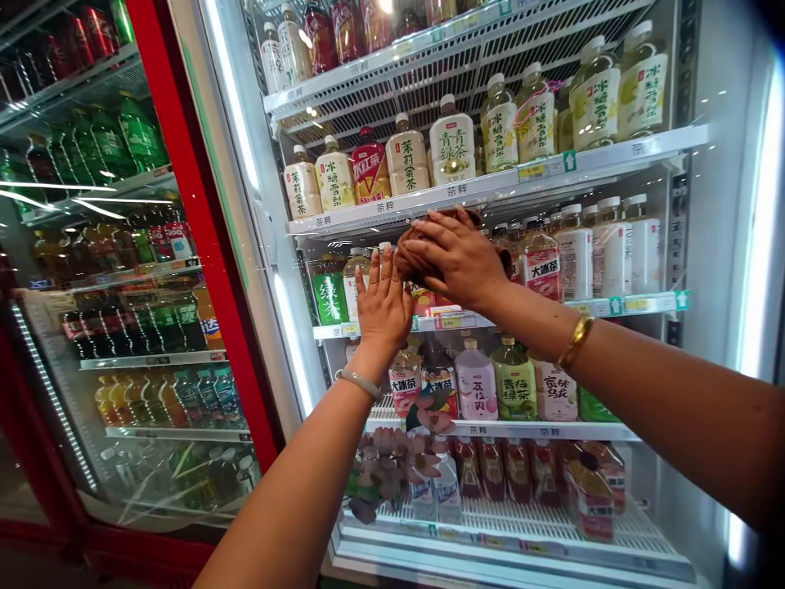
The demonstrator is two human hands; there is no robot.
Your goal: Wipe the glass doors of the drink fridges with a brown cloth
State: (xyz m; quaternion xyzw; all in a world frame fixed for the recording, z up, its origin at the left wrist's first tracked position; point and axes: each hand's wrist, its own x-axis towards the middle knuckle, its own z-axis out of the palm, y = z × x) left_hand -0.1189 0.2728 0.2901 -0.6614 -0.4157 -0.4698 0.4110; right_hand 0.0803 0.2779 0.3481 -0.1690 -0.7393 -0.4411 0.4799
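Note:
My right hand (457,254) presses a bunched brown cloth (414,254) against the glass door of a drinks fridge, its fingers spread over the top of the cloth. Just to the left, my left hand (385,303) lies flat with fingers stretched upward, apparently on the same glass, and holds nothing. A gold bangle (576,339) circles the right wrist and a pale bangle (361,383) the left. Part of the cloth is hidden under the right palm. Behind both hands stand bottled drinks on the middle shelf (638,303), partly covered by my hands.
Upper shelves hold more bottles, among them a white-labelled green tea bottle (452,139). Lower down is a lilac bottle (476,380). A flower pattern (398,458) shows at the glass near the bottom. At left, a red-framed fridge (202,245) holds several rows of drinks.

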